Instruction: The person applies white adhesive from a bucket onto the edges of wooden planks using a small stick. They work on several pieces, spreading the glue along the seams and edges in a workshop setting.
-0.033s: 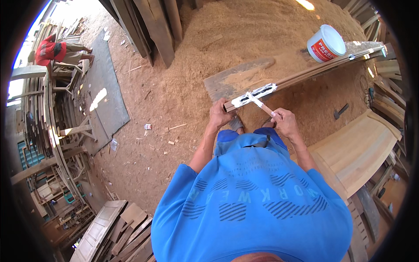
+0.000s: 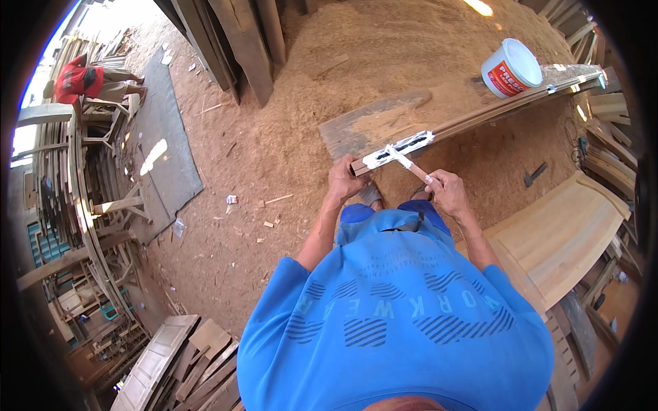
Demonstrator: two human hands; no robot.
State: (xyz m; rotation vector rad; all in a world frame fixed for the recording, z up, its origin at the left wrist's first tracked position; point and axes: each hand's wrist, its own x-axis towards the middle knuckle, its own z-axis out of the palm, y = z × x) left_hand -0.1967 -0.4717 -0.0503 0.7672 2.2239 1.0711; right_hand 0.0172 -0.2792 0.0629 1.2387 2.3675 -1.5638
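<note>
A long wooden piece (image 2: 480,116) slants from the centre of the frame to the upper right, white paste (image 2: 374,161) ringing its dark slot. The left hand (image 2: 344,181) grasps its near end, fingers partly hidden; the right hand (image 2: 448,192) pinches a paste-coated stick (image 2: 418,172) touching the slot area. A white bucket (image 2: 511,68) stands upper right; a hammer (image 2: 535,175) lies right of centre.

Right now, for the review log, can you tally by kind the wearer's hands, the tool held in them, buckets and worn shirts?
Hands: 2 (left hand, right hand)
Held tool: 1
Bucket: 1
Shirts: 2 (blue shirt, red shirt)
Total: 6
</note>
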